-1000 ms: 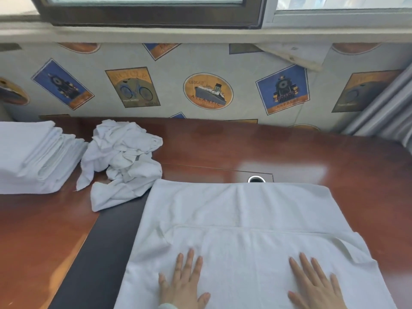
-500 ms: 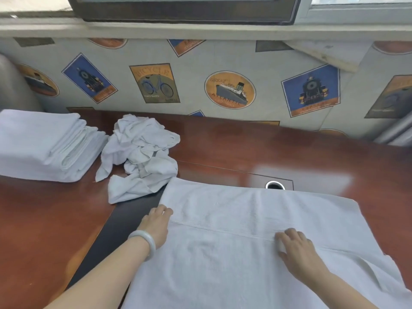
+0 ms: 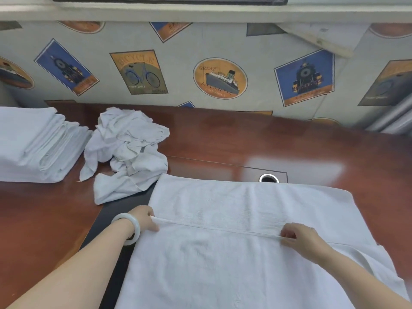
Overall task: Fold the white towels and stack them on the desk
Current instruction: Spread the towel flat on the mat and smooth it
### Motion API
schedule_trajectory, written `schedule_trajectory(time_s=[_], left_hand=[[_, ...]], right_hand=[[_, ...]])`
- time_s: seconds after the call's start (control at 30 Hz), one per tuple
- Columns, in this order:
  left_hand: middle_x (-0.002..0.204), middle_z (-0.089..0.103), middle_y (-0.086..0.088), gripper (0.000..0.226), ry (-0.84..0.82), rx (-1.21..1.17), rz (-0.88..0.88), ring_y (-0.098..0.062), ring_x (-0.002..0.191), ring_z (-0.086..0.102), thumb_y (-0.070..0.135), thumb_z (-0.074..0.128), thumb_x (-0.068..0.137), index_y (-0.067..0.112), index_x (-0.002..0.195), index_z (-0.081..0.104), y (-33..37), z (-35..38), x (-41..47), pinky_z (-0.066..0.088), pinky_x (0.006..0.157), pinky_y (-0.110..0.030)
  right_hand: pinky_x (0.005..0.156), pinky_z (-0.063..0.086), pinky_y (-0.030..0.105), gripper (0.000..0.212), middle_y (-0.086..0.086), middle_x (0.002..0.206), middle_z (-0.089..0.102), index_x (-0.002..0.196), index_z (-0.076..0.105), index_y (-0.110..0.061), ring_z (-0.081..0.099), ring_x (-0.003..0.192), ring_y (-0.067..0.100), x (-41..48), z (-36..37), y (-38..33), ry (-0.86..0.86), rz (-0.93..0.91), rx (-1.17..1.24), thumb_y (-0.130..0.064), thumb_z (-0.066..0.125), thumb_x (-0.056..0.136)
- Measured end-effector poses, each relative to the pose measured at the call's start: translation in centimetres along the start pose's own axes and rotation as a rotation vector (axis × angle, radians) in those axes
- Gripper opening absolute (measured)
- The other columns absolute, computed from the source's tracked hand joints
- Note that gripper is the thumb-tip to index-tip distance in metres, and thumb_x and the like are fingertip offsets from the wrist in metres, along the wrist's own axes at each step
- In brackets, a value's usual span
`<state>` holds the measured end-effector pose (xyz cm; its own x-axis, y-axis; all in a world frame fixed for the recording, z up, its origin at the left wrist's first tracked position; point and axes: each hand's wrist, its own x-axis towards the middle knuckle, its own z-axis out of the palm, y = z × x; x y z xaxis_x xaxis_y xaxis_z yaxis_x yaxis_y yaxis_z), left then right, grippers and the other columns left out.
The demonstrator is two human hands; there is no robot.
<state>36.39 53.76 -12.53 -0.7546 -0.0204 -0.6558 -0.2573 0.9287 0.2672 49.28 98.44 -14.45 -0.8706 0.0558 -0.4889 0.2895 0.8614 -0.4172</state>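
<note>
1. Spread towel [image 3: 223,270]: white terry, soft nap, broadly rectangular. It lies flat on the bench [image 3: 278,143], under both grips, with its near part already doubled over. The doubled edge [image 3: 223,228] forms a thin raised ridge running straight from one grip to the other.
2. Left grip [image 3: 145,220]: fingers curled in tight, pinching the left end of that ridge at the towel's side border. The knuckles face up and the bare forearm comes in low and slanting from the near left corner. A pale, smooth bangle [image 3: 129,228] rings the wrist.
3. Right grip [image 3: 303,238]: fingers bent down and closed onto the ridge towards its right end, with the cloth nipped beneath the fingertips. The back of the hand is up and the forearm reaches in from the near right.
4. Crumpled towels [image 3: 127,152]: a white, rumpled, shapeless heap beyond the left grip, just off the spread towel's far left corner.
5. Folded stack [image 3: 33,143]: white towels in neat flat layers, further left of the heap and well apart from both grips.
6. Bench: glossy red-brown wood with a curved far edge. A dark matt inlay [image 3: 116,206] lies beneath the left wrist, and a metal-rimmed round hole [image 3: 268,178] sits beyond and between the grips, at the towel's far edge.
7. Wallpaper [image 3: 256,63]: pale, printed with ship, bicycle and locomotive labels, behind the bench.
</note>
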Motion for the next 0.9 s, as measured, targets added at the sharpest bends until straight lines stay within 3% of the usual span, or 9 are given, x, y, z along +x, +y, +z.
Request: schedule_trajectory(time_s=[0.1,0.17,0.3,0.37,0.43,0.57,0.67,0.77,0.9], left_hand=[[0.080,0.059,-0.002,0.013,0.006,-0.290,0.036,-0.019,0.074,0.057,0.013,0.074,0.081,0.013,0.081,0.061,-1.2,-0.4,-0.9,0.048,0.065,-0.028],[0.081,0.061,-0.006,0.010,-0.082,-0.457,0.035,-0.020,0.076,0.061,0.010,0.071,0.085,0.009,0.084,0.061,-1.5,-0.9,-1.9,0.055,0.070,-0.036],[0.073,0.059,-0.006,0.010,-0.224,-0.665,0.125,-0.014,0.067,0.057,0.003,0.070,0.088,0.006,0.086,0.060,-0.9,-3.6,-4.1,0.048,0.058,-0.025],[0.074,0.063,-0.006,0.010,-0.158,-0.734,0.169,-0.016,0.071,0.058,0.004,0.072,0.086,0.006,0.088,0.063,-0.2,-5.3,-3.5,0.046,0.060,-0.024],[0.075,0.066,-0.004,0.010,0.024,-0.745,0.181,-0.017,0.075,0.060,0.002,0.073,0.085,0.007,0.089,0.065,0.9,-6.3,-1.4,0.045,0.063,-0.024],[0.068,0.065,0.004,0.026,0.282,-0.621,0.171,-0.021,0.079,0.059,-0.003,0.069,0.084,0.020,0.074,0.063,3.1,-4.1,4.5,0.044,0.072,-0.030],[0.078,0.068,-0.002,0.018,0.327,-0.540,0.132,-0.023,0.083,0.060,0.002,0.066,0.088,0.017,0.078,0.064,3.3,-1.9,6.8,0.044,0.075,-0.032],[0.093,0.074,-0.011,0.008,0.363,-0.564,0.127,-0.029,0.093,0.065,0.008,0.064,0.090,0.009,0.091,0.071,2.8,-1.6,7.5,0.049,0.083,-0.038],[0.086,0.072,-0.013,0.011,0.347,-0.573,0.164,-0.032,0.090,0.066,0.022,0.065,0.088,0.013,0.085,0.071,2.1,-2.6,6.8,0.050,0.082,-0.044]], right_hand=[[0.057,0.037,0.018,0.019,-0.007,0.073,0.061,0.067,0.066,-0.026,0.053,0.068,0.012,-0.5,-0.5,-0.1,0.022,0.055,0.186,-0.019,0.073,0.084],[0.056,0.034,0.022,0.027,-0.010,0.063,0.059,0.059,0.065,-0.028,0.049,0.061,0.010,-1.2,-2.1,-0.4,-0.019,0.078,0.253,-0.016,0.074,0.082],[0.057,0.033,0.022,0.018,-0.009,0.058,0.055,0.064,0.069,-0.028,0.045,0.055,0.004,-2.6,-8.3,-1.7,-0.238,0.063,0.174,-0.017,0.075,0.077],[0.063,0.036,0.025,0.009,-0.008,0.062,0.061,0.072,0.072,-0.029,0.049,0.056,0.003,-1.6,-11.7,-2.5,-0.224,0.075,0.170,-0.023,0.077,0.077],[0.068,0.040,0.029,0.004,-0.008,0.068,0.068,0.078,0.073,-0.031,0.054,0.059,0.004,1.0,-13.6,-3.6,-0.095,0.053,0.150,-0.032,0.077,0.076],[0.053,0.038,0.024,0.015,-0.005,0.074,0.068,0.074,0.066,-0.025,0.059,0.065,0.013,7.9,-10.6,-6.0,0.149,0.086,0.114,-0.018,0.069,0.087],[0.051,0.038,0.023,0.005,-0.001,0.084,0.065,0.090,0.060,-0.023,0.059,0.068,0.015,10.3,-6.1,-5.6,0.103,0.139,0.091,-0.025,0.060,0.094],[0.059,0.044,0.035,0.018,-0.001,0.077,0.061,0.080,0.058,-0.017,0.057,0.068,0.017,10.3,-4.8,-4.7,0.193,0.123,0.120,-0.024,0.058,0.097],[0.053,0.036,0.030,0.024,-0.001,0.066,0.061,0.070,0.060,-0.021,0.053,0.061,0.019,9.4,-6.9,-4.3,0.147,0.130,0.128,-0.023,0.064,0.093]])
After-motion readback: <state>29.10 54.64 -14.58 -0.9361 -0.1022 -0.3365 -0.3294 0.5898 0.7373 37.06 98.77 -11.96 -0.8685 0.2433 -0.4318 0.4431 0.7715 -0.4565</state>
